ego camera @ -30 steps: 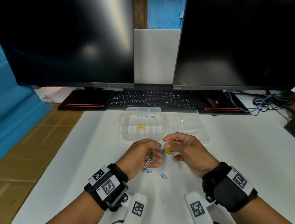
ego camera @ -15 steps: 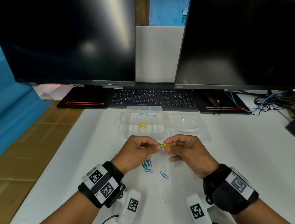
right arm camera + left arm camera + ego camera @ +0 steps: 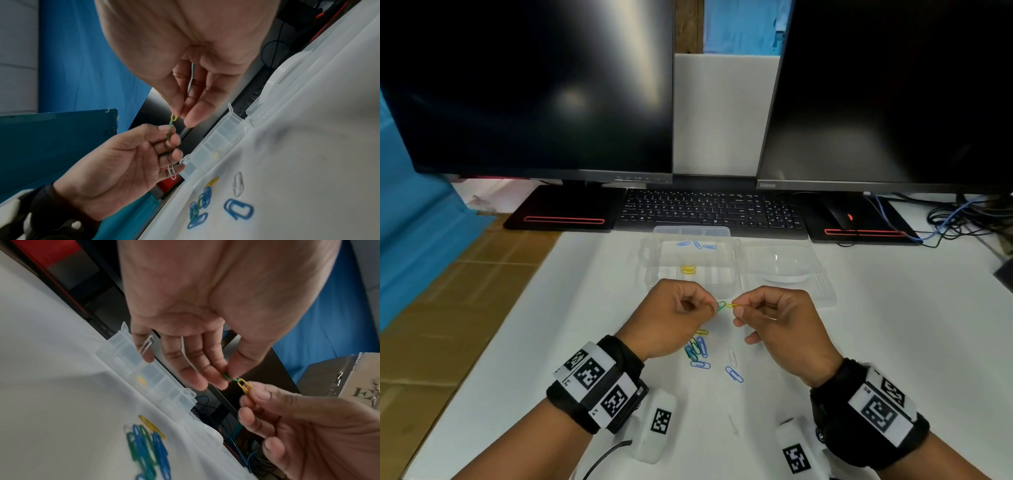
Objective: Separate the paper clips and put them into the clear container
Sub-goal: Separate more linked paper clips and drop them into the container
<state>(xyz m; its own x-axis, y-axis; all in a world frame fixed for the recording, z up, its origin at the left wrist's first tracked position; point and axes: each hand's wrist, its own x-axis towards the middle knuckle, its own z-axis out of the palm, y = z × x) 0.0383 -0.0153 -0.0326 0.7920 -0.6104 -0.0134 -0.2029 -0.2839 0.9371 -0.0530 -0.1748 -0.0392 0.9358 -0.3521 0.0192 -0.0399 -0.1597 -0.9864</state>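
Left hand (image 3: 674, 313) pinches the green clip (image 3: 721, 306), right hand (image 3: 779, 318) the linked yellow clip (image 3: 731, 305), a few clips in the clear container (image 3: 654, 274), a tangle (image 3: 697, 351) waits just before it.

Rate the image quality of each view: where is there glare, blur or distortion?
Head view: sharp, with soft glare streaks on the left monitor and wide-angle bowing at the edges. Left wrist view: the linked green clip and yellow clip are fairly crisp, while the clip pile on the table is blurred. Right wrist view: softest, with a smeared blue clip.
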